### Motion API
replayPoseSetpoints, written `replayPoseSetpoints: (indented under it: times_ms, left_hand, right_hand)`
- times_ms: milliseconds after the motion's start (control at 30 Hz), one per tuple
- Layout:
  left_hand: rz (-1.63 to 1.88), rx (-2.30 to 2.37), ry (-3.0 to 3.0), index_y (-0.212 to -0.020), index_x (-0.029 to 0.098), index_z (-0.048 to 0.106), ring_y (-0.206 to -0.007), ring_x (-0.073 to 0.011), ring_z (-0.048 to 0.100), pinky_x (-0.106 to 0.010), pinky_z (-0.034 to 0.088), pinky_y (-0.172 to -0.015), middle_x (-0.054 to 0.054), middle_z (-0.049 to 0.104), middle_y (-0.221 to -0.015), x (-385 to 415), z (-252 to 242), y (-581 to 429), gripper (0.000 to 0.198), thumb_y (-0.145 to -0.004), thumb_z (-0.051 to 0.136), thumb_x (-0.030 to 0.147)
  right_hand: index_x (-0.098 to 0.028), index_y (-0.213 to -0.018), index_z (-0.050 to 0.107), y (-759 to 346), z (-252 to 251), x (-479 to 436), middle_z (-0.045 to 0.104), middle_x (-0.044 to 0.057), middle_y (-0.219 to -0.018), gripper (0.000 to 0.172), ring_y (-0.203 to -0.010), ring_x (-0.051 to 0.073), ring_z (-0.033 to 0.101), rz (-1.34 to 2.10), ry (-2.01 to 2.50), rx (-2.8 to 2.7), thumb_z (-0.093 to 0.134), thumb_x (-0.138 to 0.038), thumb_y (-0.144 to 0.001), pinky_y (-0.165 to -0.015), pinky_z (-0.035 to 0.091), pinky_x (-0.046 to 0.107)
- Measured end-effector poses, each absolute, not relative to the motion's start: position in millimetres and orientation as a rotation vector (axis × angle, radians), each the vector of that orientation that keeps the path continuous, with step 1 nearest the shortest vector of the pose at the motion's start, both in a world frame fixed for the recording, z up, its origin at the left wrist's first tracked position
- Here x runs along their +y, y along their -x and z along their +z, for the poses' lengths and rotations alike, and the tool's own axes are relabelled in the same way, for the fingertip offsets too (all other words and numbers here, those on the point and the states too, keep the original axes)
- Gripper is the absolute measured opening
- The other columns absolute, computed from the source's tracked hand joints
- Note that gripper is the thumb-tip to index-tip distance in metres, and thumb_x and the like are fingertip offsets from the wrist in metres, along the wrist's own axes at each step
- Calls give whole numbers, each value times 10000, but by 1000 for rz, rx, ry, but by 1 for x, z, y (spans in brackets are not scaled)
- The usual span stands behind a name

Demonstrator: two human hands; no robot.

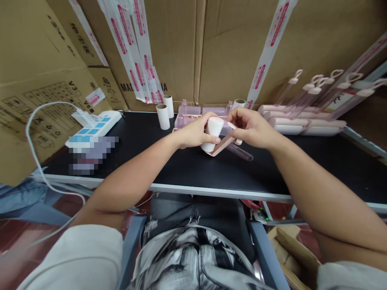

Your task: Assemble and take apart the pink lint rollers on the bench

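My left hand (pixel 198 131) is wrapped round a white tapered cylinder (pixel 215 127) with a pale pink top, held above the black table (pixel 181 165). Close on its right, my right hand (pixel 250 127) pinches a small pale pink piece (pixel 232 125) between thumb and fingers. A longer pink strip-like part (pixel 223 145) slants between the two hands; whether either hand grips it I cannot tell. Beneath the right hand lies a clear pink tube (pixel 240 152). Behind the hands, partly hidden, are several translucent pink parts (pixel 189 114).
White paper tubes (pixel 163 117) stand at the back. On the right, pink cylinders (pixel 287 125) lie beside clear tubes with heart-shaped loops (pixel 317 84). A power strip (pixel 95 128) with a white cable sits left. Cardboard (pixel 232 48) walls the back; an open box (pixel 290 249) is below right.
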State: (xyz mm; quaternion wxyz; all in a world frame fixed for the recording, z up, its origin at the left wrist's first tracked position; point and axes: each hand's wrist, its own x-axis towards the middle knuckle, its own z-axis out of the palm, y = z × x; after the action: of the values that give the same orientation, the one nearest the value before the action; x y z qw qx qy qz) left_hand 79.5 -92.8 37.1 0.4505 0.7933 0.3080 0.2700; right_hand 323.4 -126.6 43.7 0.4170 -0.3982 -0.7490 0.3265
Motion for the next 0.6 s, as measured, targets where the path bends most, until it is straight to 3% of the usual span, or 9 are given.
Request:
replayPoseSetpoints:
  times_ms: [233, 400, 600]
  left_hand:
    - [679, 777, -2132, -1496, 246, 543, -1237, -260, 694, -386, 557, -1059, -101, 719, -1383, -93, 55, -69, 736, -805, 788, 302]
    - [163, 1114, -2463, -1488, 249, 622, -1199, -332, 737, -444, 546, -1062, -120, 757, -1389, -105, 63, -62, 746, -766, 811, 280]
    - [-167, 1316, -2596, -1364, 251, 680, -1116, -346, 747, -444, 555, -960, -126, 787, -1302, -117, 56, -72, 530, -856, 798, 345]
  right_hand:
    - [-276, -946, 661, -337, 43, -120, 592, -29, -765, 307, -659, 184, 541, 741, 1030, -1952, 901, -260, -756, -597, 439, 345]
    - [-264, -899, 694, -357, 53, -117, 573, -21, -725, 255, -661, 173, 494, 534, 1111, -1946, 855, -175, -723, -574, 387, 334]
    - [-252, -891, 699, -376, 60, -114, 600, -14, -688, 258, -551, 150, 476, 546, 1171, -1727, 838, -102, -735, -516, 341, 348]
